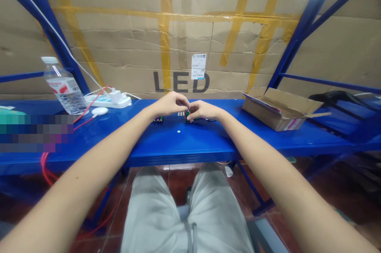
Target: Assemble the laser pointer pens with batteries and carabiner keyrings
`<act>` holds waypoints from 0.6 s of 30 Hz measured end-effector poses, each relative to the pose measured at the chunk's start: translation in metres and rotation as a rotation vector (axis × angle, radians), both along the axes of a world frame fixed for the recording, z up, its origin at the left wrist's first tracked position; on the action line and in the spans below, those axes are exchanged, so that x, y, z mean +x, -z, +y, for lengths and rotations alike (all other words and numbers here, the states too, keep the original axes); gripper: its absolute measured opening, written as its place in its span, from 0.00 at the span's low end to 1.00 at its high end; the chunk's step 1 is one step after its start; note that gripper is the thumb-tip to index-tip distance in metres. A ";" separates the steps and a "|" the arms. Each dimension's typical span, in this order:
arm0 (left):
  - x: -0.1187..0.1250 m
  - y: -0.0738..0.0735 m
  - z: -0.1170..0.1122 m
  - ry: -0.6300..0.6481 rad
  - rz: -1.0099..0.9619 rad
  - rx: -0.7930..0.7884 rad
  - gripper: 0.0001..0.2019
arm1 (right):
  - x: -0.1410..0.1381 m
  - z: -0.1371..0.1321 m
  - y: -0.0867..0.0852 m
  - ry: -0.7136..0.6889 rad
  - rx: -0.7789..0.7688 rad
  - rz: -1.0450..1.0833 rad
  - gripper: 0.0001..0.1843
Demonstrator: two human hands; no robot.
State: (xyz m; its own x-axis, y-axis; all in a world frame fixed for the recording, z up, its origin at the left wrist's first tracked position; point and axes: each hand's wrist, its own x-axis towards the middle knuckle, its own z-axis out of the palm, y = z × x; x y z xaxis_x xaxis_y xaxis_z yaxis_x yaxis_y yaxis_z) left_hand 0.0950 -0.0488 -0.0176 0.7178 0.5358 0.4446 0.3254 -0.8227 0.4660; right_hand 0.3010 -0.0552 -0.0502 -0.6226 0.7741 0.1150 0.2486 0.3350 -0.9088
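Observation:
Both my arms reach forward over the blue table (pixel 184 138). My left hand (pixel 171 104) and my right hand (pixel 202 111) meet at the far middle of the table, fingers curled in a pinch around a small dark part (pixel 187 114) held between them. A few small dark cylinders, possibly batteries (pixel 158 119), lie on the table just under my left hand. A cluster of tiny silvery pieces (pixel 180 114) sits between the two hands. A small white dot (pixel 178 130) lies on the table in front of them.
A water bottle (pixel 64 88) stands at the left, next to a white power strip (pixel 108 100) with a charger and red and white cables. An open cardboard box (pixel 279 112) sits at the right. A cardboard wall marked LED (pixel 181 82) backs the table.

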 end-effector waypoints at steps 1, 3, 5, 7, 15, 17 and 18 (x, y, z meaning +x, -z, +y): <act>0.000 0.001 0.000 -0.002 0.007 0.013 0.10 | 0.000 0.001 0.001 -0.003 -0.004 0.007 0.16; 0.001 0.001 0.000 -0.005 0.009 0.028 0.10 | 0.000 0.002 0.002 -0.004 -0.007 0.015 0.16; 0.001 0.001 0.001 -0.005 0.013 0.030 0.09 | 0.000 0.003 0.003 -0.001 -0.011 0.021 0.16; 0.001 0.000 0.001 -0.004 0.015 0.016 0.09 | 0.001 0.003 0.003 0.003 -0.017 0.023 0.16; 0.002 0.005 0.005 -0.003 -0.047 -0.043 0.09 | 0.008 0.000 -0.002 0.049 -0.073 0.088 0.17; 0.003 0.006 0.005 0.001 -0.052 -0.048 0.09 | 0.008 -0.001 -0.002 0.056 -0.092 0.118 0.17; 0.003 0.006 0.005 0.004 -0.052 -0.051 0.09 | 0.008 -0.001 -0.002 0.061 -0.097 0.128 0.17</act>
State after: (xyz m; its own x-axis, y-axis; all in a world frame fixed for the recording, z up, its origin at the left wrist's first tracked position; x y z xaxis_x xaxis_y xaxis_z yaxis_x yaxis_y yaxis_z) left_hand 0.0977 -0.0438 -0.0233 0.6963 0.5562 0.4537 0.2967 -0.7986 0.5237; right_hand 0.3086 -0.0565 -0.0478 -0.5592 0.8212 0.1136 0.1455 0.2321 -0.9618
